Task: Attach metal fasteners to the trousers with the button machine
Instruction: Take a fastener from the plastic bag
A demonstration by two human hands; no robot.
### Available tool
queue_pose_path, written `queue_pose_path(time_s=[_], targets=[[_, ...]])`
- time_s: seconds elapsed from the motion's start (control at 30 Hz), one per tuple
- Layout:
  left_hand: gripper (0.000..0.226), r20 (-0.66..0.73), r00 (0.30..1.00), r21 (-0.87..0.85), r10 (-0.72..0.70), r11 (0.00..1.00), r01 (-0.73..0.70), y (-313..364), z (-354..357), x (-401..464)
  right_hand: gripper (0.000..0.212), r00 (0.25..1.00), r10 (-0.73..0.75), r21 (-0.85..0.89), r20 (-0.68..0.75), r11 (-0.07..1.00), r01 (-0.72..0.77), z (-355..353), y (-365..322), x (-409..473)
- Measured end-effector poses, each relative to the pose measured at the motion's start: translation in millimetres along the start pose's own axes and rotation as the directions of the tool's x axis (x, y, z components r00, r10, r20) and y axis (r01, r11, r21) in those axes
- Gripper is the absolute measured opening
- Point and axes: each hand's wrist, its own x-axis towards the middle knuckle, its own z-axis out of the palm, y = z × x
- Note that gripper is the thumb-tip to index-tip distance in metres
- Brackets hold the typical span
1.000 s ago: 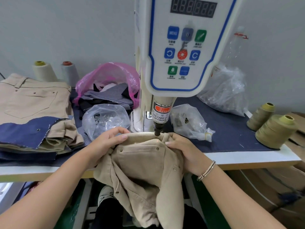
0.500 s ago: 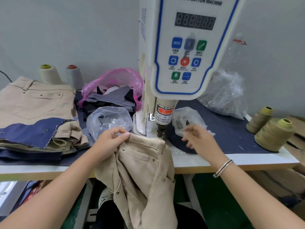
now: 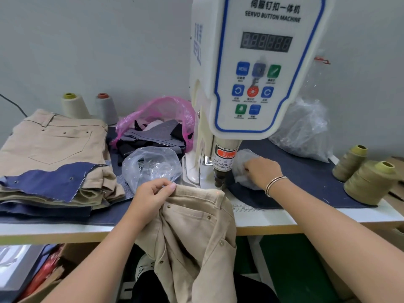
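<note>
Beige trousers (image 3: 196, 232) hang over the table's front edge, with small metal rivets on the pocket corners. My left hand (image 3: 150, 193) pinches the waistband just left of the white servo button machine (image 3: 258, 68). The machine's punch head (image 3: 220, 178) stands just above the waistband, where a red laser dot shows. My right hand (image 3: 262, 171) reaches into a small clear plastic bag (image 3: 242, 162) to the right of the punch; its fingertips are hidden in the plastic.
A stack of beige and denim trousers (image 3: 52, 154) lies at the left. A clear bag of metal parts (image 3: 150, 167) and a pink bag of fabric scraps (image 3: 159, 127) sit behind my left hand. Thread cones (image 3: 367, 182) stand at the right, another clear bag (image 3: 303, 132) behind.
My right hand let go of the trousers and moved right and back into the small clear bag. The waistband slid slightly out from under the punch. My left hand kept its hold.
</note>
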Motion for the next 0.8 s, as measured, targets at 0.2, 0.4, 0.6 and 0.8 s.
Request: queue_pose_path(time_s=[0.2,0.4,0.6,0.8], targets=[[0.026,0.0,1.0,0.057,-0.004,0.998,0.004,-2,1,1,0.034,1.0,-0.003,-0.029,-0.026,1.0,0.002,1,-1,-6],[0.028,-0.002,1.0,0.078,-0.003,0.997,0.003,-2,0,1,0.041,0.997,0.053,-0.024,0.059,0.998,-0.052,-6,-1,-4],[0.027,0.002,1.0,0.082,-0.006,0.997,0.006,-2,0,2,0.029,0.993,-0.091,-0.053,-0.079,0.995,0.087,7,6,0],[0.027,0.0,1.0,0.09,-0.017,0.996,0.017,0,0,1,0.021,0.942,-0.185,0.006,-0.279,0.981,0.195,17,14,-3]])
